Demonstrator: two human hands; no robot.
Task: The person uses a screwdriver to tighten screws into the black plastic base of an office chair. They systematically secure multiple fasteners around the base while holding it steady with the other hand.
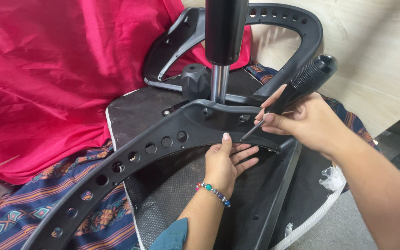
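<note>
Largest item: one red cloth (47, 69) draped over the left half of the view, edges cut off by the frame. Below it, one blue patterned cloth (93, 217), partly covered.

One overturned chair seat (163, 185), dark mesh underside up, lying on the cloths. Two black plastic armrest frames, each with a row of round holes: near armrest frame (130, 157) runs diagonally from lower left to centre; far armrest frame (292, 28) loops at top right. One gas-lift column (223, 37), black sleeve over chrome shaft, rises from the seat centre; its top is out of frame.

One screwdriver (297, 88), black ribbed handle, thin metal shaft.

My right hand (306, 122) is closed around the screwdriver's lower handle, forefinger along the shaft. The tip meets the near armrest frame just right of my left thumb. The screw itself is too small to make out; probably seated in a recess there.

My left hand (223, 162) lies flat and spread, holding nothing, under the near armrest frame, thumb up against its edge. One beaded bracelet (214, 192) on that wrist.
</note>
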